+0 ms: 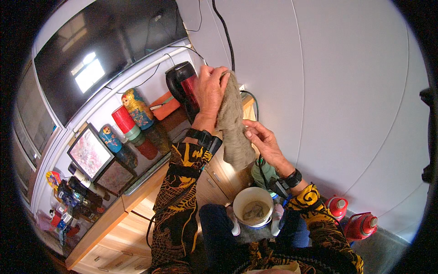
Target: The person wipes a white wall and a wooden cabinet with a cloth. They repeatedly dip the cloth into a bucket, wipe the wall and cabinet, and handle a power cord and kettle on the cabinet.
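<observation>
A damp-looking grey-brown cloth (pixel 234 126) hangs lengthwise in front of me. My left hand (pixel 213 90) grips its upper end, fingers bent over the top edge. Close by the cloth's right edge is my right hand (pixel 265 142), thumb and fingers slightly apart; no fold shows pinched between them. Behind my left hand, a black and red thermos-like container (pixel 184 87) is partly hidden on the cabinet top. Below the cloth, a white bucket (pixel 238 202) stands between my feet, with murky water and perhaps another cloth inside.
The wooden cabinet (pixel 99 236) has a dark glossy top bearing nesting dolls (pixel 138 109), a red cup-like container (pixel 122 118), an orange pouch (pixel 166 106) and a picture frame (pixel 90 152). Above hangs a television (pixel 113 44). Red thermos flasks (pixel 361 226) stand by the wall at right.
</observation>
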### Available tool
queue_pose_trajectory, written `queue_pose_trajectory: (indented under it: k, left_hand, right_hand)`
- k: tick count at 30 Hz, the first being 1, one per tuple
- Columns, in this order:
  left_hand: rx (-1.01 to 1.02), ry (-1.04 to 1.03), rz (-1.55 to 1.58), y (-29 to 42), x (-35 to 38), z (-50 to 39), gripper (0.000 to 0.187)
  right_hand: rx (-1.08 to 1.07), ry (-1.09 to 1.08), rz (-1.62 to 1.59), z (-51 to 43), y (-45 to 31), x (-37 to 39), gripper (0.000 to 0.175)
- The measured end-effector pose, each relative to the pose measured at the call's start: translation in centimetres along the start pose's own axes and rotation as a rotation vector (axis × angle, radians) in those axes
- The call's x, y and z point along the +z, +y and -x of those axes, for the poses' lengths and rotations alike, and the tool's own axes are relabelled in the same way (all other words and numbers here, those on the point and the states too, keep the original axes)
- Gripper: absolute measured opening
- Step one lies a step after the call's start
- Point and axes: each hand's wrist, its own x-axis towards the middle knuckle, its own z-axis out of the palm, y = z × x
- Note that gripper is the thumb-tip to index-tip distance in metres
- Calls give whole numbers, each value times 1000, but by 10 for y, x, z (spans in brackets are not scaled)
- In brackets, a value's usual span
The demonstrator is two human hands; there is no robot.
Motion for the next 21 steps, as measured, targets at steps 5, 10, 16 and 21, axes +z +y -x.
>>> queue_pose_trajectory:
  k: [5,10,16,21]
  left_hand:
    - [-550,-321,610,9,16,16,34]
    - [-1038,-568,1252,44,-9,27,53]
    - [-1033,-412,1278,58,-25,17,44]
    - [-1065,-363,1331,42,-27,20,44]
  right_hand:
    - [5,53,-49,1,3,1,36]
    - [-118,33,-132,2,8,2,33]
    - [42,56,169,18,51,-22,27]
    - [13,-76,470,60,96,-35,36]
